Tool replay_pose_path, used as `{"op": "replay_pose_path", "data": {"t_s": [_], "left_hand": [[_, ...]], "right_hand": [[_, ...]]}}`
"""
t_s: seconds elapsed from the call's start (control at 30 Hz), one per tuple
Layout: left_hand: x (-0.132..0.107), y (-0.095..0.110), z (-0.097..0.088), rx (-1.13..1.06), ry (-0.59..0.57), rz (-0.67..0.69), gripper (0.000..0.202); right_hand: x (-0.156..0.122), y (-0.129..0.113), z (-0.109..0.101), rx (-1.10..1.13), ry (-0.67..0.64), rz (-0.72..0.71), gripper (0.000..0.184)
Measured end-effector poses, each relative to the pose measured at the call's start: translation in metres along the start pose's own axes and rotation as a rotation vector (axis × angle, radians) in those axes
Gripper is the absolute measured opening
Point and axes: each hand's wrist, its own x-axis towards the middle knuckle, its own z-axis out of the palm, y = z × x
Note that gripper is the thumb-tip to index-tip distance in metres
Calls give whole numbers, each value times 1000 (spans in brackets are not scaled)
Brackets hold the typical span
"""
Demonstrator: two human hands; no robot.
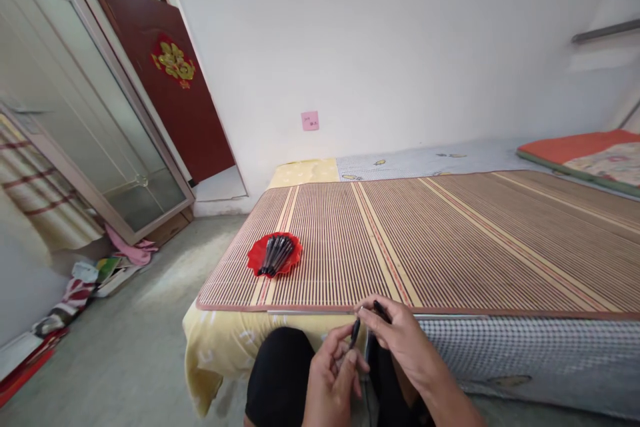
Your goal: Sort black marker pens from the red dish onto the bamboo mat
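Observation:
My two hands meet low in the view, in front of the bed's near edge. My left hand (333,373) pinches a small black pen part (355,332) between thumb and fingers. Just above it, my right hand (400,340) is closed on another black pen piece (383,311), whose tip shows past the knuckles. Further up and to the left, a red scalloped dish (257,260) lies on the striped bamboo mat (450,240) and holds several black pens (276,254). Both hands are well apart from the dish.
The mat covers a bed with a yellow sheet (220,340) and a checked side (525,353). Folded orange bedding (575,147) lies far right. A glass door (75,120), a dark red door (170,80) and floor clutter (95,280) are at left.

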Motion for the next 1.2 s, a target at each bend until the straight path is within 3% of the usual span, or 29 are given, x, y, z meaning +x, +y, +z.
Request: {"op": "replay_pose_path", "data": {"t_s": [0.27, 0.5, 0.6, 0.73, 0.83, 0.97, 1.1, 1.2], "left_hand": [[1, 3, -1, -72, -85, -49, 56], [1, 5, 2, -174, -107, -111, 56], [1, 2, 1, -186, -151, -144, 55], [-1, -15, -10, -132, -218, -177, 53], [-1, -24, -18, -113, -158, -176, 54], [3, -11, -12, -133, -22, -142, 49], [8, 11, 0, -157, 7, -111, 46], [9, 16, 1, -135, 26, -104, 42]], "right_hand": [[4, 1, -2, 138, 1, 27, 43], [1, 3, 1, 6, 43, -25, 40], [7, 4, -4, -19, 177, -87, 41], [19, -11, -33, 39, 502, -211, 44], [21, -25, -52, 195, 653, -296, 45], [10, -22, -40, 238, 569, -249, 45], [-1, 0, -8, 166, 425, -129, 44], [-2, 9, 2, 175, 382, -86, 43]]}}
